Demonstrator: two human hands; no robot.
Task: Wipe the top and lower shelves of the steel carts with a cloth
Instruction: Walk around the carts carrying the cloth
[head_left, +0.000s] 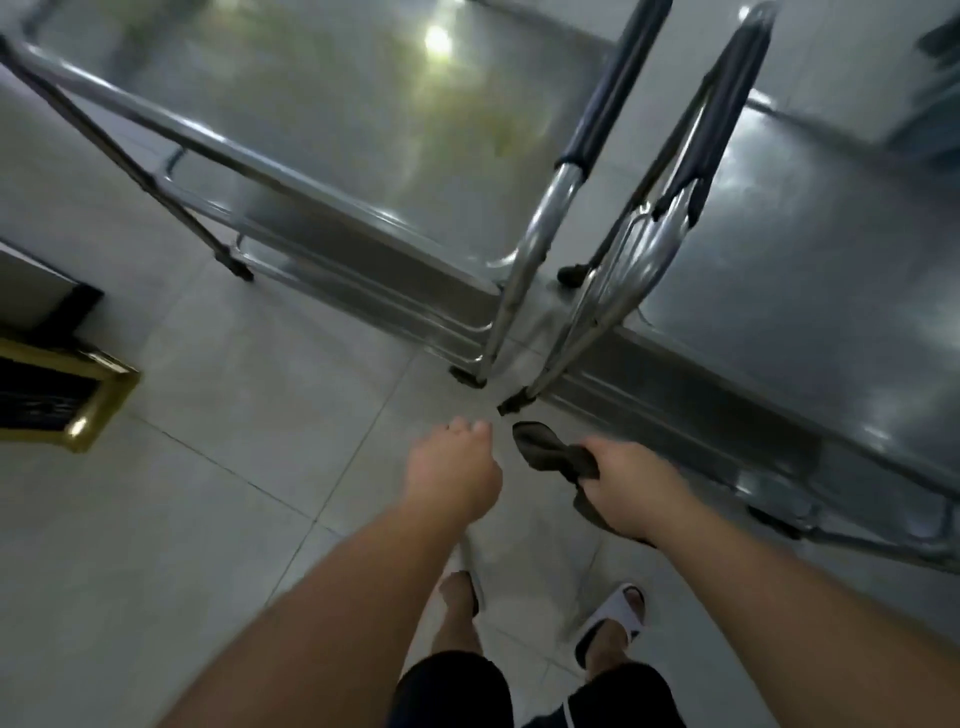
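Two steel carts stand side by side ahead of me, handles almost touching. The left cart shows its shiny top shelf with a lamp's reflection, and a lower shelf under it. The right cart reaches to the frame's right edge. My right hand grips a dark cloth that hangs bunched just below the carts' near corners. My left hand hangs beside it with loosely curled fingers and holds nothing. Neither hand touches a cart.
Padded dark handles rise between the carts. The floor is light tile. A gold-framed dark object sits at the left edge. My feet in sandals stand on the tiles below my hands.
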